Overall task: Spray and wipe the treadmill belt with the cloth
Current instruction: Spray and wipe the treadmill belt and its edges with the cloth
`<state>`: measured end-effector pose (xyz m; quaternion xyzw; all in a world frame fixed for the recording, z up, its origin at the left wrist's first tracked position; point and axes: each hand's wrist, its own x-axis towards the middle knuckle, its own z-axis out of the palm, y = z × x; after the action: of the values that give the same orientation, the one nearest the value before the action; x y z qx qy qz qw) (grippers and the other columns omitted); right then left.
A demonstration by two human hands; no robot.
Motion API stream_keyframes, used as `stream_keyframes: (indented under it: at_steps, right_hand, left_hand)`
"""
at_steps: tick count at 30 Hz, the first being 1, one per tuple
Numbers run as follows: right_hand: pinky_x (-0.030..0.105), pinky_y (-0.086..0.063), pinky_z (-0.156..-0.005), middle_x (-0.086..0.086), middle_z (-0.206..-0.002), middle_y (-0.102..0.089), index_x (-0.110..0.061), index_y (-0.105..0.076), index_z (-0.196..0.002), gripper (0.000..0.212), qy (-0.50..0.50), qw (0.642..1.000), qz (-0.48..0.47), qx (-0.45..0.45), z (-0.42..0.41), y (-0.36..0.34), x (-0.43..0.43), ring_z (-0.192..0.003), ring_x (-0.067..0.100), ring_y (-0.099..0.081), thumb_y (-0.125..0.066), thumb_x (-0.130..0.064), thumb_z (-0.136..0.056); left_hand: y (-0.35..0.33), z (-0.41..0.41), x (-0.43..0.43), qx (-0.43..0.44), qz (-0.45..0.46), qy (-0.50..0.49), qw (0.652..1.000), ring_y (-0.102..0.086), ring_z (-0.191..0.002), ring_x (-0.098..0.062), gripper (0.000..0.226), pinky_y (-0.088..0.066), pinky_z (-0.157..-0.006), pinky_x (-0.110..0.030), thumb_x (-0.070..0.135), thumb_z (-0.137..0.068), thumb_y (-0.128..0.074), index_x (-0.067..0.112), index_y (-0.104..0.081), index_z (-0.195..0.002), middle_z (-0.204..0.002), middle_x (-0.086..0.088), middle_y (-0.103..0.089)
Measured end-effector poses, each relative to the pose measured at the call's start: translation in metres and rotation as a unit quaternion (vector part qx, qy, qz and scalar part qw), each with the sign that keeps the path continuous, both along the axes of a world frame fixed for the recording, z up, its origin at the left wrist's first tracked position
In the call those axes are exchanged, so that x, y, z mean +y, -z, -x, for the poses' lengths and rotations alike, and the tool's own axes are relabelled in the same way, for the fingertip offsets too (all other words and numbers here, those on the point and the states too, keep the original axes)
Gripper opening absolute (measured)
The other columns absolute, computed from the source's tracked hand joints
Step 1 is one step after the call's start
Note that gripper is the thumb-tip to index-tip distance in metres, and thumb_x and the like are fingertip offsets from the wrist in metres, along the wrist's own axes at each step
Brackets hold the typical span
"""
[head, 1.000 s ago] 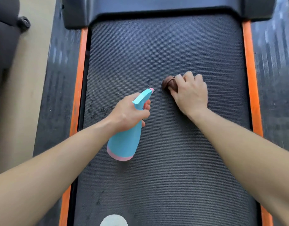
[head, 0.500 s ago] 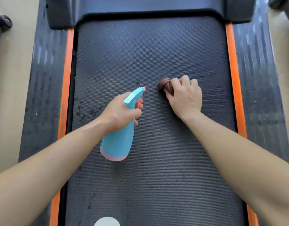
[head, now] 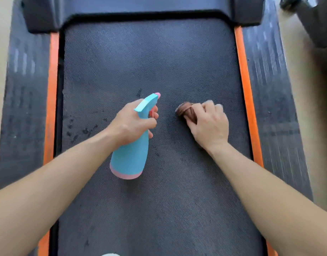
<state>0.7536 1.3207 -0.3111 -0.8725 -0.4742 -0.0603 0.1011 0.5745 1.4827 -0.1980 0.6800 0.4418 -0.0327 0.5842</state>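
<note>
The left hand (head: pixel 133 122) is wrapped round the neck of the blue spray bottle (head: pixel 129 157), fingers curled at the trigger, with the pink nozzle pointing away from the wrist and up the treadmill belt (head: pixel 149 61). Just across from it, the right hand (head: pixel 209 124) is curled over a bunched brown cloth (head: pixel 186 112). The wad pokes out past the knuckles and is pressed down on the belt. Dark wet specks (head: pixel 81 130) sit out beyond the left hand's outer side, with a few more just ahead of the nozzle, so I'd say some spraying is done. The wiping looks only partly done: those specks look unwiped, and the cloth is on the other side of the bottle from them. I can't tell whether the long stretch of belt ahead of both hands, or the part back under the forearms, has had any spray or cloth.
</note>
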Motion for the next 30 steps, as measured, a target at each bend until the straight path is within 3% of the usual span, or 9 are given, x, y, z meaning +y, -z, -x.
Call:
stream_keyframes:
  at_steps: [3, 6, 9, 14, 21, 27, 30]
  right_hand:
    - [0.045, -0.049, -0.066, 0.016, -0.103, -0.057, -0.015, -0.062, -0.107, 0.044, 0.067, 0.998, 0.015, 0.009, -0.028, -0.008, 0.023, -0.088, 0.039, -0.054, -0.054, -0.056, -0.091]
    - [0.045, -0.048, -0.065, 0.015, -0.103, -0.057, -0.015, -0.062, -0.106, 0.041, 0.080, 0.997, 0.014, -0.013, -0.020, -0.007, 0.019, -0.086, 0.038, -0.053, -0.056, -0.053, -0.091]
    - [0.044, -0.043, -0.065, 0.012, -0.099, -0.058, -0.017, -0.063, -0.097, 0.033, 0.013, 1.000, 0.003, -0.007, 0.029, -0.004, -0.017, -0.084, 0.035, -0.052, -0.064, -0.048, -0.088]
    - [0.045, -0.047, -0.062, 0.010, -0.095, -0.058, -0.017, -0.063, -0.096, 0.033, -0.120, 0.993, 0.014, -0.004, 0.039, -0.002, -0.024, -0.080, 0.034, -0.052, -0.061, -0.049, -0.089]
    - [0.044, -0.047, -0.064, 0.014, -0.099, -0.059, -0.015, -0.063, -0.099, 0.038, 0.013, 0.999, 0.014, -0.026, -0.001, -0.011, 0.056, -0.084, 0.037, -0.055, -0.065, -0.051, -0.088]
    - [0.043, -0.041, -0.061, 0.010, -0.095, -0.058, -0.017, -0.060, -0.096, 0.032, -0.228, 0.973, 0.017, -0.009, 0.072, -0.003, -0.014, -0.080, 0.033, -0.051, -0.069, -0.046, -0.087]
    - [0.043, -0.044, -0.060, 0.012, -0.095, -0.058, -0.016, -0.060, -0.097, 0.034, -0.193, 0.980, 0.005, -0.043, 0.041, -0.003, 0.037, -0.080, 0.035, -0.054, -0.068, -0.048, -0.087]
  left_hand:
    - [-0.004, -0.001, -0.001, 0.002, -0.002, 0.001, 1.000, -0.066, -0.054, -0.004, 0.043, -0.051, -0.054, -0.013, -0.006, -0.090, -0.061, 0.009, -0.065, -0.130, -0.118, -0.012, -0.072]
    - [-0.006, 0.002, 0.002, -0.005, -0.001, -0.007, 1.000, -0.065, -0.055, -0.005, 0.044, -0.051, -0.053, -0.012, -0.005, -0.090, -0.061, 0.015, -0.067, -0.129, -0.116, -0.010, -0.073]
    - [-0.005, 0.006, 0.006, 0.001, 0.000, -0.005, 1.000, -0.069, -0.056, -0.013, 0.038, -0.053, -0.055, -0.016, -0.003, -0.088, -0.063, 0.014, -0.068, -0.122, -0.116, -0.008, -0.074]
    - [-0.004, 0.007, 0.003, 0.002, 0.001, -0.018, 1.000, -0.066, -0.057, -0.007, 0.027, -0.050, -0.053, -0.013, -0.005, -0.089, -0.062, 0.009, -0.068, -0.111, -0.119, -0.010, -0.073]
    - [-0.006, 0.013, 0.002, 0.017, -0.020, -0.004, 1.000, -0.066, -0.053, -0.003, 0.036, -0.050, -0.054, -0.011, -0.003, -0.088, -0.062, 0.008, -0.066, -0.123, -0.111, -0.006, -0.073]
    - [-0.012, 0.041, 0.010, 0.029, -0.011, -0.034, 0.999, -0.067, -0.055, -0.013, 0.040, -0.053, -0.057, -0.017, -0.004, -0.088, -0.062, 0.010, -0.066, -0.126, -0.111, -0.009, -0.073]
    - [-0.009, 0.055, 0.007, 0.039, -0.009, -0.041, 0.998, -0.067, -0.054, -0.012, 0.031, -0.052, -0.055, -0.016, -0.004, -0.088, -0.063, 0.010, -0.068, -0.115, -0.111, -0.008, -0.073]
